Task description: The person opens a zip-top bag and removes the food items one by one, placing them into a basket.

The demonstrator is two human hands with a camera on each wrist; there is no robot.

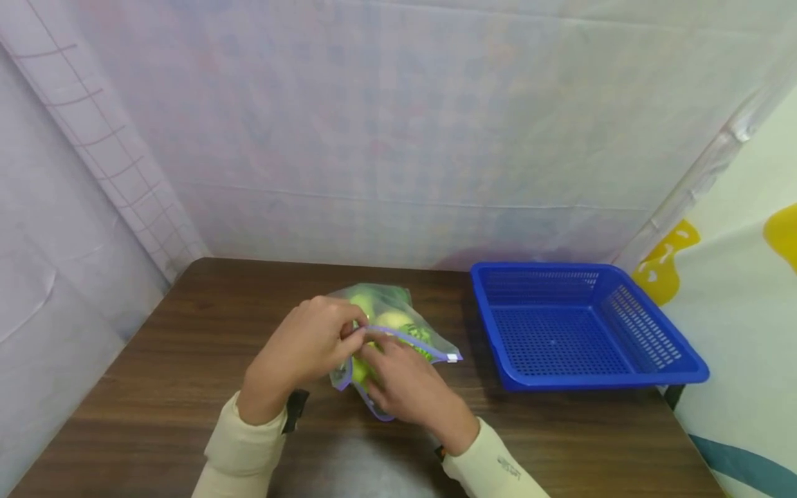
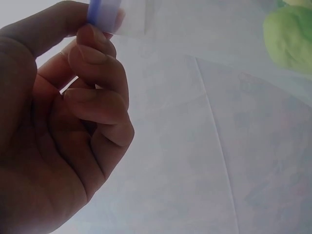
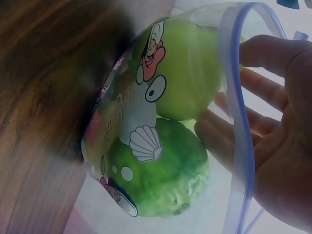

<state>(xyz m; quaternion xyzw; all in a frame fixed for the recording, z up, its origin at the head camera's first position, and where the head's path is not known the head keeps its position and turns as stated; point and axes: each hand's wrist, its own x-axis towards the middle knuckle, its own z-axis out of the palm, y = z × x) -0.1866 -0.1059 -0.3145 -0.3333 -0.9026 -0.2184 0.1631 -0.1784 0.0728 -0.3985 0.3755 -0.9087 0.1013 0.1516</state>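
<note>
A clear zip bag (image 1: 381, 296) with a purple zip edge lies on the table in front of me, cartoon prints on its film. Inside are several rounded green and pale things, among them a light green ball-like one (image 3: 190, 68) and a darker green one (image 3: 170, 170). My left hand (image 1: 314, 337) pinches the purple edge between thumb and index finger, its other fingers curled loosely. Past the zip edge (image 3: 246, 141), the fingers of my right hand (image 1: 407, 384) reach into the bag's mouth, fairly straight, fingertips right at the green things.
To the right stands a blue plastic basket (image 1: 488, 325) with perforated walls, near the table's right edge. The dark wooden table (image 1: 156, 387) backs onto a pale curtain (image 1: 373, 138). A white slider (image 1: 452, 357) sits at the bag's right corner.
</note>
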